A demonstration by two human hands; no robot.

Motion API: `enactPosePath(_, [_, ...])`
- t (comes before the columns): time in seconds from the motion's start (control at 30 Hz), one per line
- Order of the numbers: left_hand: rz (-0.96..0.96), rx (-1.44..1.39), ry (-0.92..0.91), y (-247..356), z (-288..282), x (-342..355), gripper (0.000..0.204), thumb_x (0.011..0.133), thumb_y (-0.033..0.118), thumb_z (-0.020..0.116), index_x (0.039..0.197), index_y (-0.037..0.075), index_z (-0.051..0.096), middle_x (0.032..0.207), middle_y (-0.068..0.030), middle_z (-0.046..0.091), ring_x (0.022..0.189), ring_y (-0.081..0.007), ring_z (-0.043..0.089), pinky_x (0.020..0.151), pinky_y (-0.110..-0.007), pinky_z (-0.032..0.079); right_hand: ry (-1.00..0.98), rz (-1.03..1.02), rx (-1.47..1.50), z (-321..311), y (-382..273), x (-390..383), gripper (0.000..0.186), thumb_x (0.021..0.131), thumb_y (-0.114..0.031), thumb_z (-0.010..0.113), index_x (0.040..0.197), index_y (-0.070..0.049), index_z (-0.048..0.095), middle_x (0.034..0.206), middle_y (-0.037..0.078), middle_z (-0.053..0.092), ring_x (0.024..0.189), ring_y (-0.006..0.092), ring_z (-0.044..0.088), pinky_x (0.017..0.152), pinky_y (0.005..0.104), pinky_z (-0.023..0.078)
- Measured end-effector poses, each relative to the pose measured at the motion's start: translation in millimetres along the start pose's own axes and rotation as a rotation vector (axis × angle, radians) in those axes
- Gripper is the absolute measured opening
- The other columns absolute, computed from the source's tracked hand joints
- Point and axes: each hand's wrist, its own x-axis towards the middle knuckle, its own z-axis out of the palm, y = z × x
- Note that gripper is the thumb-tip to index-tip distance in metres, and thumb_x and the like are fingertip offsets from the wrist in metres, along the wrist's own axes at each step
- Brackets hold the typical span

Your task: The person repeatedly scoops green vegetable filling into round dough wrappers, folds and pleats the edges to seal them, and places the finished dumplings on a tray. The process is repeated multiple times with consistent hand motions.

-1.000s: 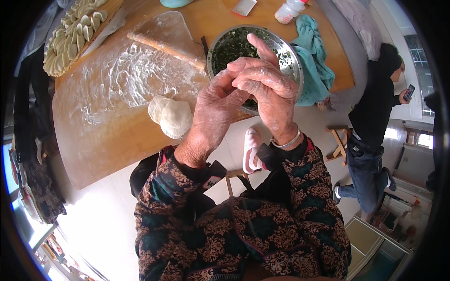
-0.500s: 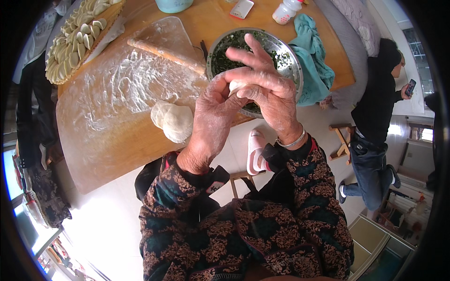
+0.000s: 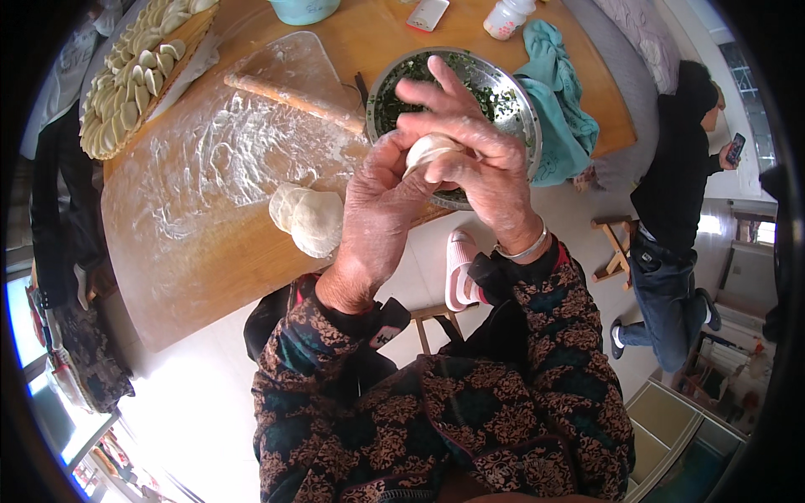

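Between my two hands is a pale dumpling [image 3: 433, 150], partly covered by my fingers and thumbs. My left hand [image 3: 379, 197] grips it from the left, and my right hand [image 3: 482, 159] pinches it from the right, with two of its fingers raised. Just beyond and beneath the hands stands a steel bowl [image 3: 530, 126] of chopped green filling [image 3: 461, 67]. Left of my left wrist, several round dough wrappers [image 3: 309, 220] lie overlapped near the table's front edge.
A floured board [image 3: 159, 277] with a rolling pin [image 3: 293, 103] covers the table's left. Shaped dumplings fill a woven tray [image 3: 126, 152] at far left. A teal cloth [image 3: 558, 109] lies right of the bowl. Behind are a blue basin [image 3: 303, 10] and jar [image 3: 507, 18]. A person [image 3: 671, 184] holds a phone at right.
My hands have opened slightly around the dumpling, so more of its pale surface shows. They stay over the bowl's near side. The view has shifted a little.
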Motion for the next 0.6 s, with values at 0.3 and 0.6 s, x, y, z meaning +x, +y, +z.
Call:
enactPosePath(0.3, [0.005,-0.088,-0.006,2.0,5.9,-0.8,0.036,0.1,0.007,0.059,0.134,0.001,0.05,0.126,-0.0072,0.06,0.118,-0.0168,0.057,0.101,-0.032,0.047,0.004,0.038,0.113,-2.4,5.3,-2.1,0.009,0.087,-0.003,0.072,0.094,-0.003,0.076,0.115,0.01,0.073,0.146,0.0283,0.035,0.114,0.041,0.039])
enactPosePath(0.6, [-0.022,-0.262,-0.089,3.4,3.0,-1.9,0.041,0.097,0.004,0.062,0.136,0.004,0.049,0.127,-0.0054,0.06,0.12,-0.0166,0.056,0.105,-0.033,0.044,0.032,-0.061,0.035,2.8,9.7,-2.7,0.019,0.082,-0.008,0.073,0.095,0.006,0.074,0.127,0.026,0.064,0.139,0.0321,0.046,0.108,0.0457,0.046])
